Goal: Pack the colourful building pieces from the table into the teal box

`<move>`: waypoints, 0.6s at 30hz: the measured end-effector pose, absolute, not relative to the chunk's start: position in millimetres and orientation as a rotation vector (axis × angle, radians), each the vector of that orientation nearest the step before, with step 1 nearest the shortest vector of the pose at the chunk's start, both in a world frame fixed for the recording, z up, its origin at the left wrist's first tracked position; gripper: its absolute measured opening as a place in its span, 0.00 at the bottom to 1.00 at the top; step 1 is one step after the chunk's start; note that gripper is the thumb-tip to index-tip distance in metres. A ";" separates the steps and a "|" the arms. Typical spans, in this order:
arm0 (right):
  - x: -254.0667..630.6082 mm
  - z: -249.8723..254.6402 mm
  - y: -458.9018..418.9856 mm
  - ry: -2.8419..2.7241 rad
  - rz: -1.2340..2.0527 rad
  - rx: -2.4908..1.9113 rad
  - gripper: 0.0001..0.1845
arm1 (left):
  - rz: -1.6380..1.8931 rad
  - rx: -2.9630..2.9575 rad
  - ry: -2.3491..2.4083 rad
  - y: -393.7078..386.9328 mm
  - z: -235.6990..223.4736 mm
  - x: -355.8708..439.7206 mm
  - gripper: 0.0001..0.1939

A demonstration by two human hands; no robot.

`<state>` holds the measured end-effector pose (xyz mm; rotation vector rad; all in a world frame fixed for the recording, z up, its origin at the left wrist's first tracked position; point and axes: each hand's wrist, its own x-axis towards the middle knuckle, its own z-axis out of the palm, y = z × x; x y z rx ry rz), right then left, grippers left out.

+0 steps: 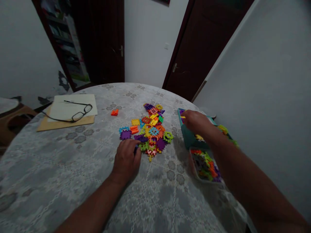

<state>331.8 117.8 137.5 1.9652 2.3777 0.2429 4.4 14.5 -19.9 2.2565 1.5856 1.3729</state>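
Note:
A heap of small, many-coloured plastic interlocking pieces (152, 127) lies on the round table with a lace-patterned cloth (73, 168). My left hand (126, 158) rests palm down at the near left edge of the heap, its fingertips touching a purple piece (139, 138). My right hand (198, 122) reaches into a teal box (187, 137) at the table's right edge; what its fingers hold is hidden. Under my right forearm a clear tub (205, 166) holds more coloured pieces.
A lone orange piece (114, 112) lies apart, left of the heap. Black glasses (79, 113) sit on white paper (70, 106) over a brown folder (48, 125) at the far left. Two dark doors and a white wall stand beyond the table.

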 end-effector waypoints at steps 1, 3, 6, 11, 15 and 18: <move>315.6 125.7 94.9 2.517 0.157 1.930 0.20 | 1.361 2.253 1.593 14.2 -19.6 4.5 0.10; 287.8 97.3 53.8 2.653 -0.024 1.907 0.18 | 1.341 2.252 1.605 13.8 -19.0 4.3 0.11; 261.1 50.6 17.7 2.817 -0.228 1.921 0.19 | 1.332 2.259 1.620 13.6 -19.6 3.9 0.14; 246.4 -7.0 12.1 2.948 -0.191 2.216 0.32 | 1.216 2.311 1.650 13.3 -26.9 7.3 0.22; 243.6 -22.2 8.1 2.980 -0.234 2.159 0.29 | 1.047 2.378 1.654 11.6 -27.8 10.2 0.23; 243.6 -19.9 -0.1 3.006 -0.292 2.101 0.25 | 0.926 2.439 1.616 8.5 -22.1 10.5 0.15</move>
